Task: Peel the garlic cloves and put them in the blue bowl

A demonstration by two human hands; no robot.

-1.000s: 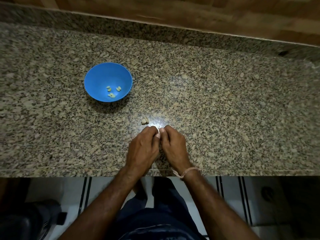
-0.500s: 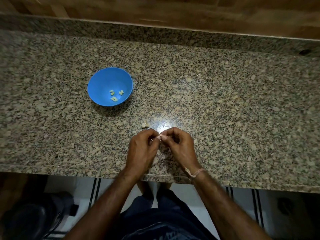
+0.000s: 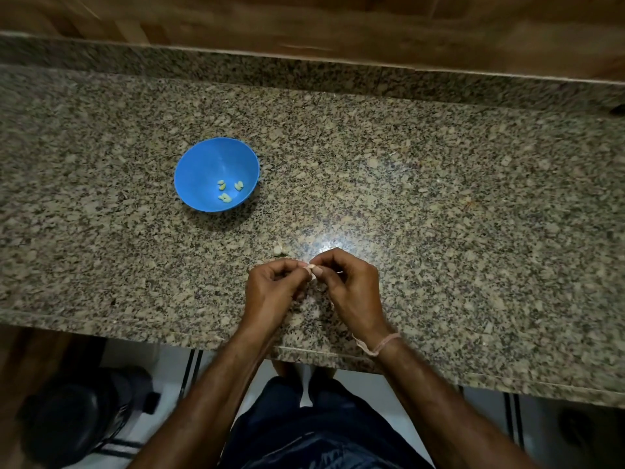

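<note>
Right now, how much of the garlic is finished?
Done: a few peeled cloves lie in the blue bowl. In hand: the left hand and right hand pinch one clove between them. Left: that clove, plus a pale piece on the counter, perhaps another clove.

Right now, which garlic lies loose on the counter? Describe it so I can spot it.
On the granite counter, go from the blue bowl toward the left hand and right hand. Just beyond them, beside the light glare, lies a small pale garlic lump. Unlike the pinched clove and the cloves in the bowl, it lies on bare stone.
</note>
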